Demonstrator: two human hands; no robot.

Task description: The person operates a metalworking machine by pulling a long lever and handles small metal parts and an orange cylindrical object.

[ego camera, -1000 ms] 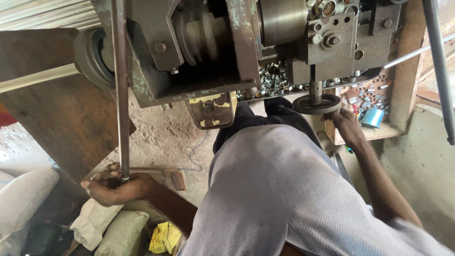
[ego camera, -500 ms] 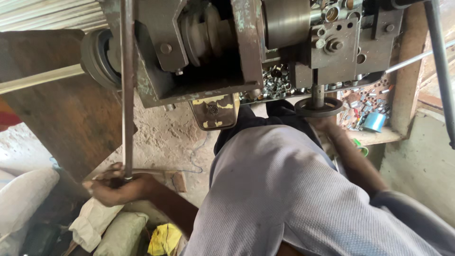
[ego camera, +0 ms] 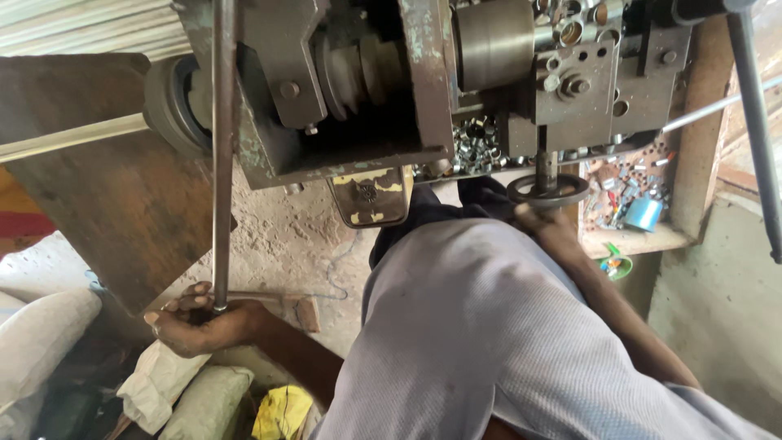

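Feeding stage at the machine (ego camera: 358,90): left hand (ego camera: 199,322) clamped round the long steel rod (ego camera: 221,155) below it; right hand (ego camera: 544,220) closed on the handwheel (ego camera: 547,191) beneath; next, likely steady wheel-turning.

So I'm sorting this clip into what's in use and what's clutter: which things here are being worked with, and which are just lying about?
In use:
left hand gripping the long metal rod
right hand at the small handwheel
machine they belong to

Lying about:
white sack
yellow bag
blue cup on the wooden shelf
loose nuts
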